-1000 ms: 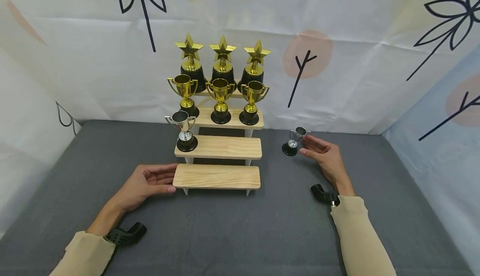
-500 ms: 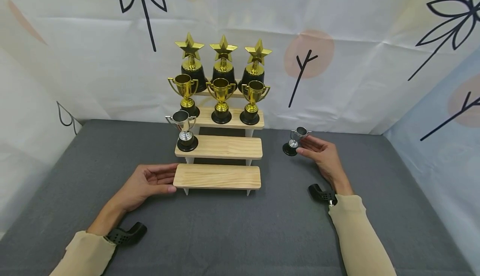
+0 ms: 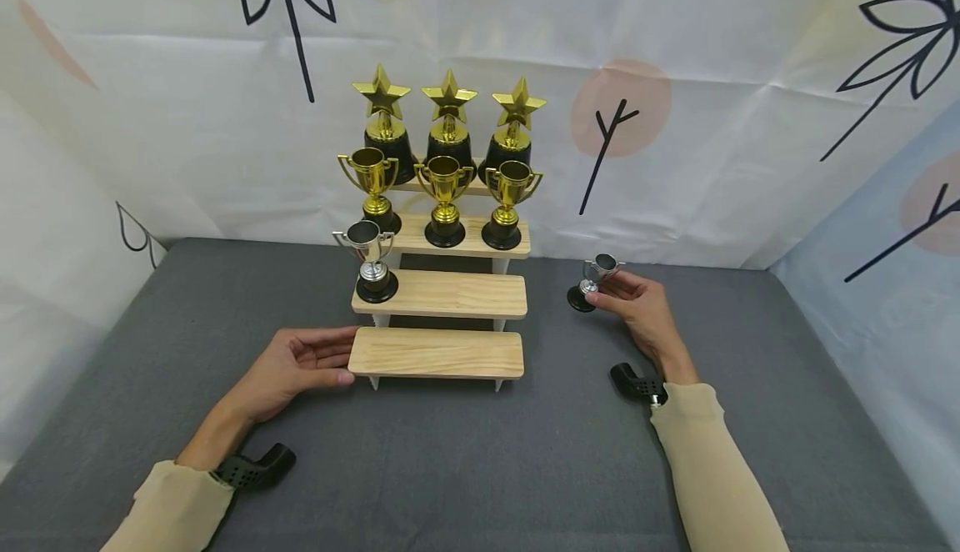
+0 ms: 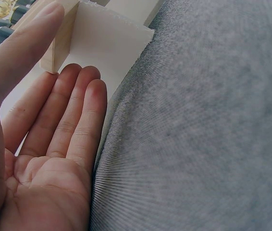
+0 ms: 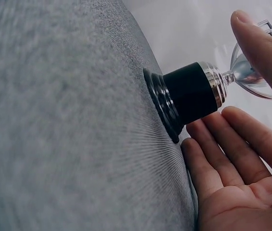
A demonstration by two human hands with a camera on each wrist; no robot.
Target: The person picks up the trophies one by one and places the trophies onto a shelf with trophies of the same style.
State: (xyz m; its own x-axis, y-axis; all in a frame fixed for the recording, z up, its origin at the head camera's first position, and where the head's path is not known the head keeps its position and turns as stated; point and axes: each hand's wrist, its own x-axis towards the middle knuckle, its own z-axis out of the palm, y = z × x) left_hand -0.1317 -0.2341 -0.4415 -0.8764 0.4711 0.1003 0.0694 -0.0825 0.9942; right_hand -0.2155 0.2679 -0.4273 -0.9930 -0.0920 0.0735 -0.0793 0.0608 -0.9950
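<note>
My right hand (image 3: 639, 312) is at a small silver trophy cup (image 3: 602, 264) that stands upright on the grey table, right of a stepped wooden display stand (image 3: 437, 353). Its fingers lie fairly straight against or close beside the black base (image 5: 191, 91) in the right wrist view, and the thumb stays raised on the other side. My left hand (image 3: 279, 373) rests at the left end of the stand's lowest board, fingers extended, fingertips by the board's edge (image 4: 61, 50). Another silver trophy cup (image 3: 371, 258) stands at the left of the second step from the bottom.
Gold trophy cups (image 3: 445, 189) stand in a row on the third step. Gold star trophies (image 3: 450, 114) line the top step behind them. A white patterned cloth (image 3: 675, 27) hangs behind the grey table (image 3: 465, 469).
My right hand has shifted slightly left, bringing its thumb across the silver trophy's stem in the head view. The trophy stays standing on the table. My left hand keeps its place.
</note>
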